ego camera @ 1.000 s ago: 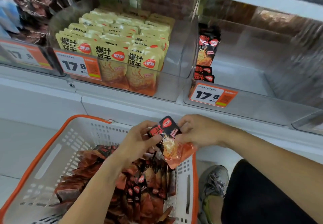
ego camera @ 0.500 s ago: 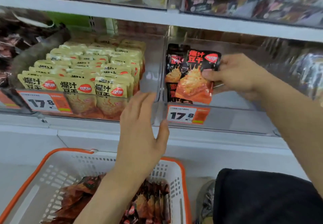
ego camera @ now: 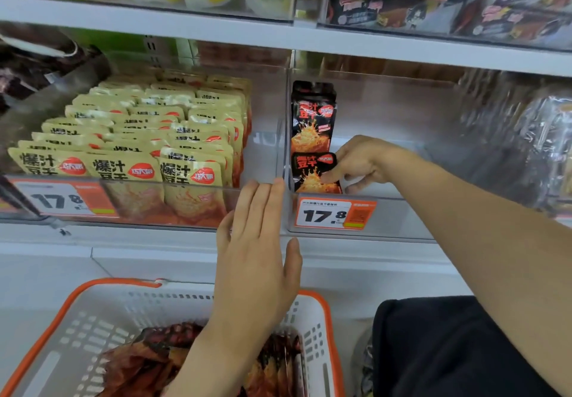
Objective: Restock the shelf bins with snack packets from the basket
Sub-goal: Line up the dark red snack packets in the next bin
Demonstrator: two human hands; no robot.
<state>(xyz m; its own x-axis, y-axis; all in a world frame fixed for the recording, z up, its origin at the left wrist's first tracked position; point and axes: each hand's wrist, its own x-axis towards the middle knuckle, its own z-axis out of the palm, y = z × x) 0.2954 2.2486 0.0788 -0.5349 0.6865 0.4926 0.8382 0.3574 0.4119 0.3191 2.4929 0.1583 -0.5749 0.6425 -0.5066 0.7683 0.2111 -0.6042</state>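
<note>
Black and orange, the packet (ego camera: 315,173) stands at the front left corner of the right bin (ego camera: 402,217), just behind the clear front wall and above the price tag (ego camera: 335,214). The right hand (ego camera: 362,163) reaches into the bin and holds the packet's right edge with curled fingers. Behind it another black packet (ego camera: 313,118) stands upright against the bin's left wall. The left hand (ego camera: 258,242) is flat, fingers straight and together, its fingertips at the top edge where the two bins meet; it holds nothing. The left bin (ego camera: 173,208) is packed with rows of beige packets (ego camera: 123,143). Below, a white basket (ego camera: 102,319) with an orange rim holds a heap of dark red packets (ego camera: 148,362). More goods sit in bins on the upper shelf (ego camera: 278,36).
</note>
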